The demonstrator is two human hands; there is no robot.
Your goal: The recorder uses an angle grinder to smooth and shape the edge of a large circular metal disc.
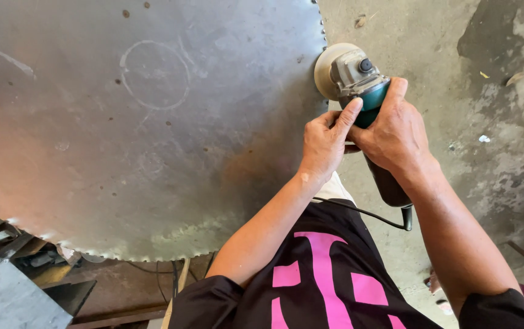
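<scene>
The big round saw blade (pixel 140 122) in the upper left of the frame is dull grey, with rusty brown-orange tones at its left side and lower right, and a pale chalk circle near the top. The angle grinder (pixel 362 91) at upper centre has a teal-green body, grey metal head and tan disc. The shirt (pixel 323 280) at the bottom is black with pink shapes. The concrete floor (pixel 487 91) on the right is grey with darker stains.

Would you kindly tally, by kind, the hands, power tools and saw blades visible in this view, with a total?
Hands: 2, the left hand and the right hand, both gripping the grinder.
Angle grinders: 1, the green-bodied angle grinder, its disc at the blade's rim.
Circular saw blades: 1, the large toothed circular saw blade.
Total: 4
</scene>
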